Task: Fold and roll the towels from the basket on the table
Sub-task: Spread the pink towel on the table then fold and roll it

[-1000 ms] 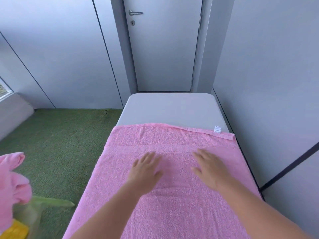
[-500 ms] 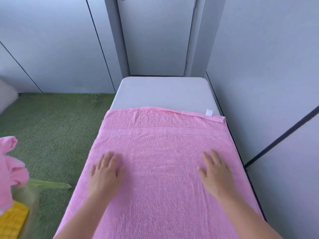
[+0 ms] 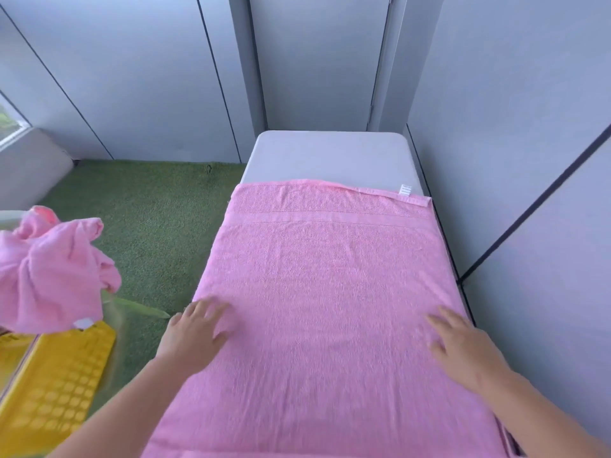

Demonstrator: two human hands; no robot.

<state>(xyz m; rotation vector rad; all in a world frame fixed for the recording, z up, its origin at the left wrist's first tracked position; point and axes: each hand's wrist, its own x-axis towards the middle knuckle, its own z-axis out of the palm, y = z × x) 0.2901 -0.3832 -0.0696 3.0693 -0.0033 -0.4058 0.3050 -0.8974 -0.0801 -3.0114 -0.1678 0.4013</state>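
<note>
Pale grey panelled walls (image 3: 132,77) and a closed door (image 3: 320,61) enclose a narrow space floored with green artificial turf (image 3: 158,226). A grey table (image 3: 330,157) runs lengthwise away from the viewer, its far end against the door. A pink towel (image 3: 330,292) lies spread flat over the near part of the table, reaching both long edges; the far end of the table is bare. At lower left, beside the table, stands a yellow basket (image 3: 59,385) with a crumpled pink towel (image 3: 49,269) heaped on top. The left hand (image 3: 193,332) rests palm down at the spread towel's left edge, fingers slightly apart and blurred. The right hand (image 3: 463,348) lies palm down near the right edge, fingers straight. A white label (image 3: 405,190) marks the towel's far right corner.
</note>
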